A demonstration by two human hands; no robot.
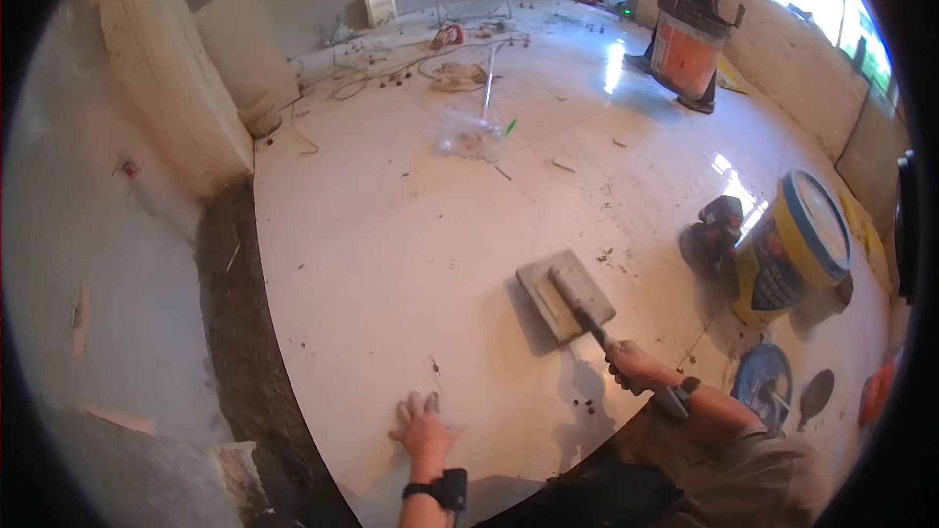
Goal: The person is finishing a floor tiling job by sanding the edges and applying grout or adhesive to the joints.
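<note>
My right hand [638, 368] is wrapped round the dark handle of a square-headed tamper [579, 286]. Its flat, pale grey head hovers or rests tilted over the white floor tiles [391, 235], with a shadow along its left side; whether it touches cannot be told. To the left of it, my left hand [424, 428] lies on the tile surface with fingers spread, holding nothing. A dark band circles each wrist, and the left one carries a small black box.
On the right stand a yellow and blue bucket [773, 264], a dark cordless power tool [719, 225] and a blue lid-like dish [763, 386]. A person at the back right carries an orange bucket [690, 57]. Bare soil [235, 313] edges the tiles on the left. Cables [357, 78] lie farther back.
</note>
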